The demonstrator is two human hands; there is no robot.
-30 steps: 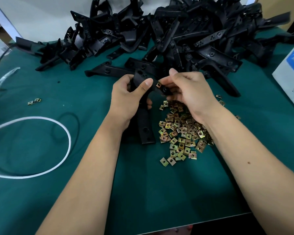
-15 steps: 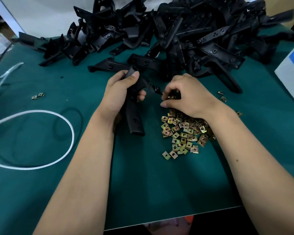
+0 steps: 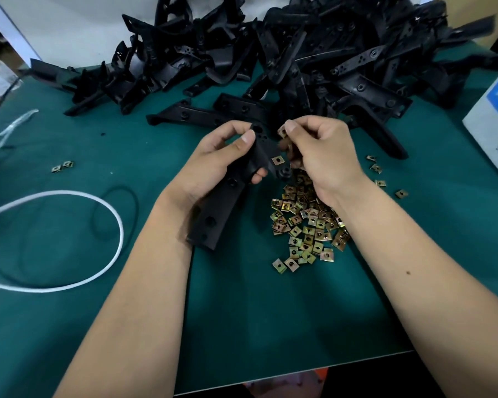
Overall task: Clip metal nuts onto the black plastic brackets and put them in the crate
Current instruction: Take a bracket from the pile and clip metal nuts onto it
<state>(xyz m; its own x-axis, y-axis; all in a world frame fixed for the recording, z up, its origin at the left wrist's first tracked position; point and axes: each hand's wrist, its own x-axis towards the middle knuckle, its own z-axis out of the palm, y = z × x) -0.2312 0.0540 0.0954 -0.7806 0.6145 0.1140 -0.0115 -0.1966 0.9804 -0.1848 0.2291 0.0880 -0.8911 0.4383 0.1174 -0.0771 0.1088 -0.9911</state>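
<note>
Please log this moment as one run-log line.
left hand: grips black bracket, one nut clipped on | right hand: pinches metal nut by bracket tip | nut pile: on green mat

Bracket pile (image 3: 314, 61) behind nut heap (image 3: 308, 225), cord loop (image 3: 69, 239) left, box (image 3: 495, 124) right

The bracket pile (image 3: 314, 53) is cut off by the top edge, and the white box (image 3: 492, 127) by the right edge. The bracket (image 3: 222, 208) is partly hidden under the left hand (image 3: 213, 165); its lower end is blurred.
</note>
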